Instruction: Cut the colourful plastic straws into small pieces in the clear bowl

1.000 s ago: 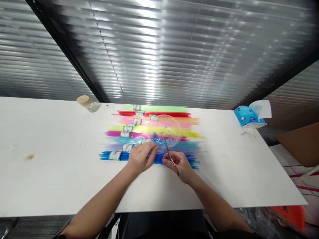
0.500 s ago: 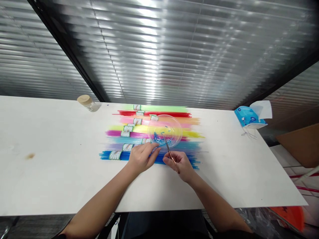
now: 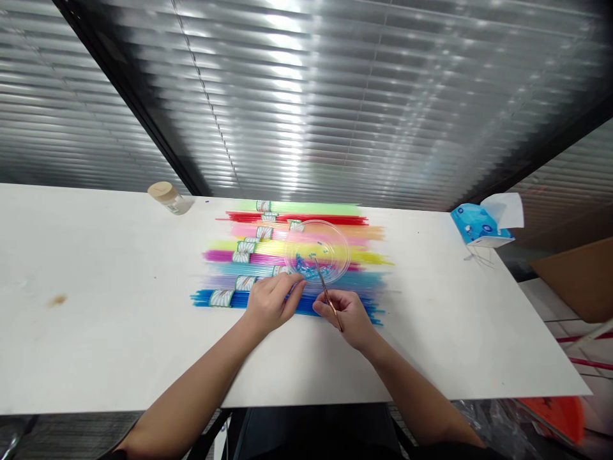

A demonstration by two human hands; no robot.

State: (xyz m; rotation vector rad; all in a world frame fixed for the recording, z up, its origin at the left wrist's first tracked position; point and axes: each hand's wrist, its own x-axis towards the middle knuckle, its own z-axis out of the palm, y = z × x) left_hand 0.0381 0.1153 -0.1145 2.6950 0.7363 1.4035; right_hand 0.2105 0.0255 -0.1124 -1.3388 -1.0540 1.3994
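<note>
My left hand (image 3: 274, 299) is closed in a pinch at the near-left rim of a clear round plastic bowl (image 3: 345, 241). Its fingertips hold the end of a thin blue straw, of which hardly anything shows now. In my right hand (image 3: 349, 318) is a pair of copper-coloured scissors (image 3: 327, 296), blades pointing away from me over the bowl and looking closed together. Short cut blue pieces (image 3: 311, 272) lie inside the bowl. Beneath the bowl and both hands stretch bundles of coloured plastic straws, with the dark blue bundle (image 3: 306, 305) nearest me.
Red straws (image 3: 320, 220) and green straws lie at the back, by the blinds. A jar with a beige lid (image 3: 165, 191) stands back left. A blue tissue pack (image 3: 479, 225) sits at the right corner of the white table (image 3: 96, 345).
The blue straw that stuck out from my left fingers to the scissor blades no longer shows there. The blades have drawn together, and both hands have stayed nearly in place.
</note>
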